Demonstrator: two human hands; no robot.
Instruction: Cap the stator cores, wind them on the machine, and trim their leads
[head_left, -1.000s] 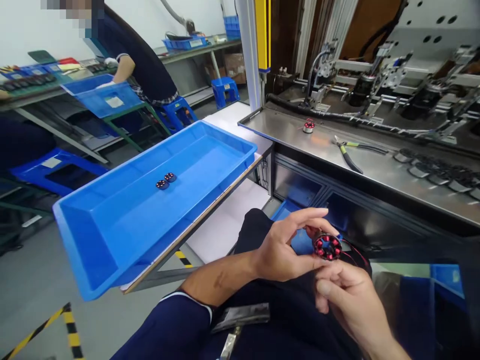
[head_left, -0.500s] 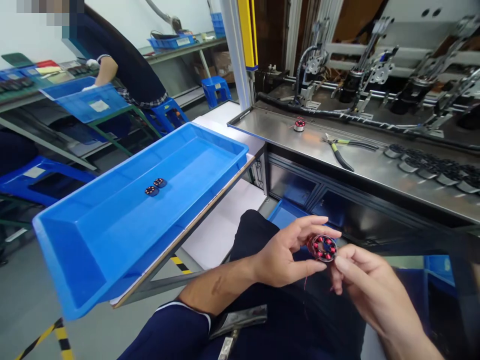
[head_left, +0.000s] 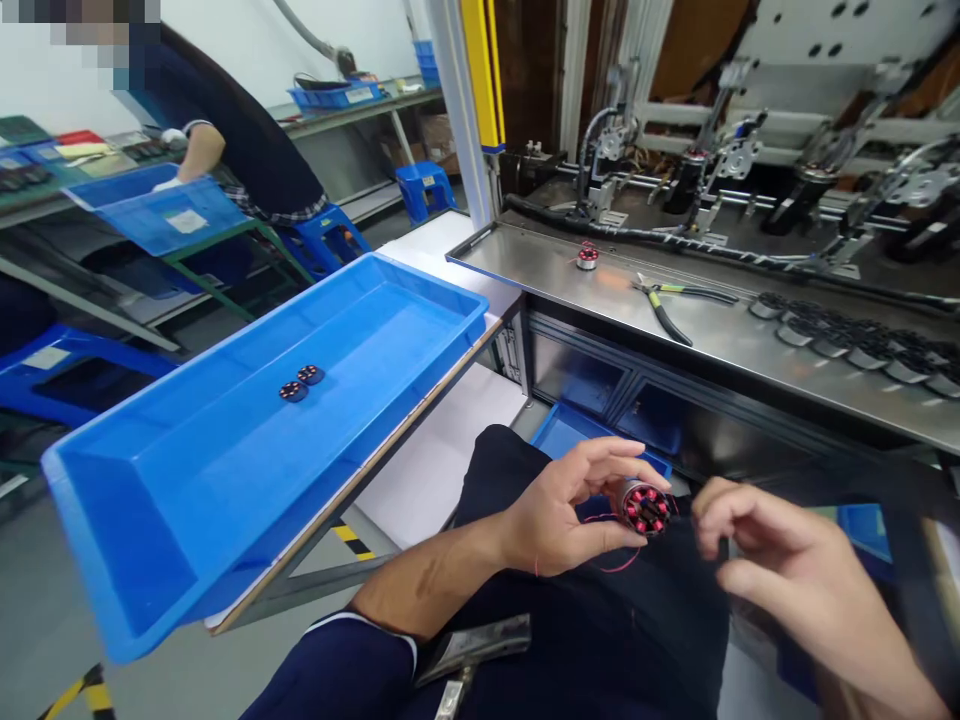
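Note:
My left hand [head_left: 559, 510] is closed around a motor stator [head_left: 646, 509], pinching its rim between thumb and fingers. The stator is a round ring with red wire-wound poles facing up at me, and thin red wires trail from it under the hand. To the right of it, clear of the stator, my right hand [head_left: 780, 565] hovers with curled fingers and the thumb apart from them. I see nothing held in it. Another red-wound stator [head_left: 588, 258] sits on the metal worktop, left of the green-and-black cutting pliers [head_left: 667, 300].
A big blue tray [head_left: 247, 440] to my left holds two small dark stators [head_left: 301, 384]. Several dark-topped metal parts [head_left: 855, 340] line the worktop [head_left: 525, 255] on the right, before a machine [head_left: 735, 160]. A co-worker [head_left: 232, 130] sits at the far bench.
My right hand has let go of the stator and moved right, away from it. The left hand keeps hold, with the stator turned slightly and its red wires more visible.

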